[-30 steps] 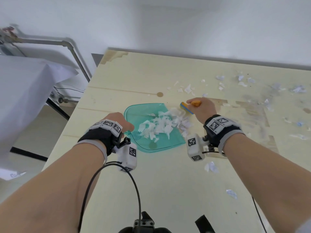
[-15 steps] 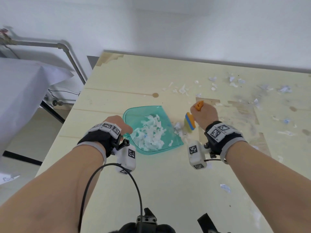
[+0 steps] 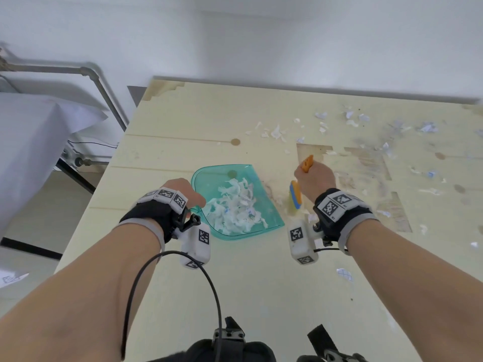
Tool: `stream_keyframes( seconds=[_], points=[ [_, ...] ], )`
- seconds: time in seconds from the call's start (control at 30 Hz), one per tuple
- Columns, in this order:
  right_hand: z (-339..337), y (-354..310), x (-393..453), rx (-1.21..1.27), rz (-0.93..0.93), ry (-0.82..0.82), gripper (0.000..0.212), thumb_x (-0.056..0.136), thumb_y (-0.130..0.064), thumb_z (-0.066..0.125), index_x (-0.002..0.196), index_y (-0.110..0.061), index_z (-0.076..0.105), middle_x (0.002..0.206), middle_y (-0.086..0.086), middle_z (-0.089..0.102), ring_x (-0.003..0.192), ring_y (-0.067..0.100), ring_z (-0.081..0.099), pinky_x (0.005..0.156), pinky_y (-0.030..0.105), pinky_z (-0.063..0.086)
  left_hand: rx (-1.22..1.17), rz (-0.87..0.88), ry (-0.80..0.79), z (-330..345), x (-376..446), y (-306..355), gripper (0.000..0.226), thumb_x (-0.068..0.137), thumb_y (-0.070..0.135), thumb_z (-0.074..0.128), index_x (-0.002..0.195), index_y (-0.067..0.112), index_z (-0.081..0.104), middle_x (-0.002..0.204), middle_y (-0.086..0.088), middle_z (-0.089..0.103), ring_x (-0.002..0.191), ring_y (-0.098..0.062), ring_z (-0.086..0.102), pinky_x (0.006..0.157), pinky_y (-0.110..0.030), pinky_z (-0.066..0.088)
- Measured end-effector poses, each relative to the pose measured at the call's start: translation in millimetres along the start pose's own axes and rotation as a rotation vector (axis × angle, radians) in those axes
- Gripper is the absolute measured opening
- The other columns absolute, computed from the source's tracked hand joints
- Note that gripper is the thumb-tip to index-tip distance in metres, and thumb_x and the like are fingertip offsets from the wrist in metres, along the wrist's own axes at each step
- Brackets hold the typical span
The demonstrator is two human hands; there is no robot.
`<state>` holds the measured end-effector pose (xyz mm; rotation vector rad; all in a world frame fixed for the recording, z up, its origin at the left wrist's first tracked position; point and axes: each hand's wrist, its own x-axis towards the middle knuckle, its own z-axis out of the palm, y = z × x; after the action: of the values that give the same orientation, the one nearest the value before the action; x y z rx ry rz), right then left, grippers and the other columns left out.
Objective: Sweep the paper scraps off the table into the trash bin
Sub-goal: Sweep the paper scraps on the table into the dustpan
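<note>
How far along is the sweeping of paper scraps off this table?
Partly done. A pile of paper scraps already lies in the green dustpan, which the left hand holds. The right hand grips the orange brush just right of the pan. Many loose scraps remain on the table, mostly far right. No trash bin is in view, so nothing looks emptied yet.

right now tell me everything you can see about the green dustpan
The dustpan is see-through teal plastic, a shallow tray with rounded corners and a raised rim. It sits on the pale wooden table, straight open edge facing right toward the brush. A heap of white paper scraps fills its middle and near part. The left hand grips its near-left corner, where the handle is hidden.
</note>
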<state>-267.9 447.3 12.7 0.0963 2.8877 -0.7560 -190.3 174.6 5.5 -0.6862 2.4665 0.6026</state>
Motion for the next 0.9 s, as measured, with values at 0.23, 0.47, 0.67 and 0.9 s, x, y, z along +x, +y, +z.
stream_keyframes(
  seconds=[0.23, 0.47, 0.67, 0.9],
  points=[
    [-4.7, -6.2, -15.4, 0.468, -0.013, 0.092, 0.023, 0.092, -0.019, 0.049, 0.070, -0.015, 0.053, 0.070, 0.010, 0.060, 0.064, 0.024, 0.058, 0.066, 0.038, 0.052, -0.013, 0.036, -0.046, 6.7, -7.0, -0.5, 0.025, 0.074, 0.030, 0.068, 0.071, 0.007, 0.059, 0.074, -0.010, 0.066, 0.069, -0.026, 0.063, 0.067, -0.030, 0.050],
    [-26.0, 46.5, -30.8, -0.149, 0.241, 0.171, 0.022, 0.097, -0.029, 0.034, 0.089, -0.012, 0.044, 0.096, 0.010, 0.042, 0.072, 0.028, 0.047, 0.068, 0.036, 0.037, 0.015, 0.066, -0.066, 13.1, -14.4, 4.0, 0.026, 0.073, 0.031, 0.069, 0.065, 0.010, 0.057, 0.069, -0.007, 0.065, 0.064, -0.024, 0.060, 0.060, -0.026, 0.045],
    [-2.7, 31.5, -40.0, 0.093, 0.080, 0.085, 0.032, 0.095, -0.023, 0.042, 0.073, -0.001, 0.052, 0.084, 0.020, 0.060, 0.079, 0.033, 0.057, 0.073, 0.037, 0.046, -0.021, 0.079, -0.087, 23.6, -17.6, 9.4, 0.026, 0.072, 0.034, 0.069, 0.072, 0.009, 0.063, 0.077, -0.010, 0.072, 0.074, -0.026, 0.069, 0.070, -0.031, 0.053],
    [-5.9, 7.5, -39.7, 0.656, 0.022, 0.053, 0.020, 0.090, -0.013, 0.056, 0.071, -0.014, 0.060, 0.067, 0.013, 0.061, 0.061, 0.023, 0.057, 0.071, 0.040, 0.056, -0.075, 0.050, -0.115, 28.1, -13.6, 7.6, 0.028, 0.072, 0.038, 0.071, 0.074, 0.010, 0.064, 0.081, -0.010, 0.073, 0.070, -0.025, 0.064, 0.066, -0.029, 0.049]
  ],
)
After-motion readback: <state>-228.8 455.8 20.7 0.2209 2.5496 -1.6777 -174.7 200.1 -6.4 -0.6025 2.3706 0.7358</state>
